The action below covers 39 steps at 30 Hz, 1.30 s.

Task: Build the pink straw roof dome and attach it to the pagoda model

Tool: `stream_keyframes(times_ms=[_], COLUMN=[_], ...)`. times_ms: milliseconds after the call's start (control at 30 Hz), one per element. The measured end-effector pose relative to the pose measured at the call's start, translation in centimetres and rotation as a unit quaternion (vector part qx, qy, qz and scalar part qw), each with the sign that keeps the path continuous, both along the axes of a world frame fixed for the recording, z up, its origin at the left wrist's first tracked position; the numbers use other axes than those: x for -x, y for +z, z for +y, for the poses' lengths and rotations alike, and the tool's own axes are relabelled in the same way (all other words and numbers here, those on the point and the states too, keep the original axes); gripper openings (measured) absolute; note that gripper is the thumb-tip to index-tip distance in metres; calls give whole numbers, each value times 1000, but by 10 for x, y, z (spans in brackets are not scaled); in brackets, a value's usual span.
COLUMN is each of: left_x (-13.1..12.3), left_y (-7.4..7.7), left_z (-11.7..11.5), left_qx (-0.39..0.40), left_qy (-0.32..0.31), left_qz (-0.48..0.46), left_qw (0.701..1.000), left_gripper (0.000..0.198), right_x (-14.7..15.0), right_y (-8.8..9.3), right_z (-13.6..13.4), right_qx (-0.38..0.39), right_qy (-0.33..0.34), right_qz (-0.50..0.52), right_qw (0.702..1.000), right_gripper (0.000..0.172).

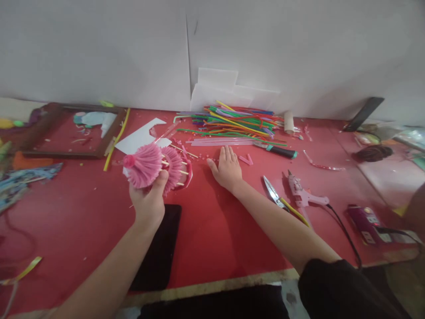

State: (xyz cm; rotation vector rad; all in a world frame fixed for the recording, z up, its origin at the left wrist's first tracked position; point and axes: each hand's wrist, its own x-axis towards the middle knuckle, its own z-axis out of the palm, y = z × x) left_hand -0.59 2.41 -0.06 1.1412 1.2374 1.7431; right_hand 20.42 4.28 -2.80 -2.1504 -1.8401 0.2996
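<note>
My left hand (148, 199) is wrapped round a pink pipe-cleaner model (146, 164), tilted on its side, with ruffled cone-like tiers joined by thin wooden sticks. My right hand (227, 168) lies flat on the red table, fingers stretched forward and holding nothing. Just beyond its fingertips run pale pink strips (219, 141). Two short pink pieces (246, 160) form a V to its right. Small pink scraps (202, 160) are scattered between my hands.
A pile of coloured pipe cleaners (239, 119) lies at the back. To the right are a utility knife (279, 150), scissors (274, 192), a corded pink glue gun (303, 191) and a purple power strip (367, 223). A black tablet (159, 252), white cut board (134, 139) and brown frame (66, 154) lie left.
</note>
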Motion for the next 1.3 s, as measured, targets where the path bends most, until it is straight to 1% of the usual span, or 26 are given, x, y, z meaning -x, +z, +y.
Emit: stream_keyframes(times_ms=[133,233,400,533,600,700,767,800,867,933,1033,1100,1133,1167,1200,1233,1300], left_x=[1,0,1,3,4,3,2,2,1,0,-1,-2,-2,-3,-3,-3,-3], left_y=[3,7,13,16,15,13,12,11,11,12,14,16,16,17,17,17,16], left_z=[4,9,14,14,14,12,11,11,11,12,14,15,15,15,15,14,13], left_qx=[-20,-32,-52,-76,-80,-79,-76,-75,-73,-75,-78,-77,-76,-75,-74,-72,-68], left_qy=[26,47,80,115,126,127,120,117,113,113,111,115,119,122,124,125,125], left_qz=[-3,-11,-32,-46,-47,-49,-53,-55,-59,-62,-62,-55,-50,-45,-41,-39,-38], left_qw=[999,998,995,989,988,988,988,989,989,989,989,989,989,989,989,989,989], left_gripper=[48,46,43,37,36,36,35,35,33,32,35,38,39,41,42,43,43], right_x=[11,28,64,87,90,81,68,61,46,33,22,22,24,26,30,33,38], right_y=[-1,-1,0,4,7,11,11,11,9,8,7,6,6,6,5,5,4], right_z=[-12,-12,14,31,35,32,18,6,-28,-72,-138,-166,-172,-172,-167,-157,-124], right_qx=[-7,-13,-24,-26,-32,-55,-72,-76,-83,-69,-25,-1,14,30,45,58,62], right_qy=[49,68,63,99,136,183,176,165,140,138,179,188,191,189,177,159,132], right_qz=[14,27,61,97,116,143,154,155,149,106,36,12,7,4,1,0,3], right_qw=[999,997,996,990,983,971,969,971,975,982,983,982,981,982,983,986,989], right_gripper=[77,80,81,75,73,65,63,65,72,85,107,127,133,136,136,134,128])
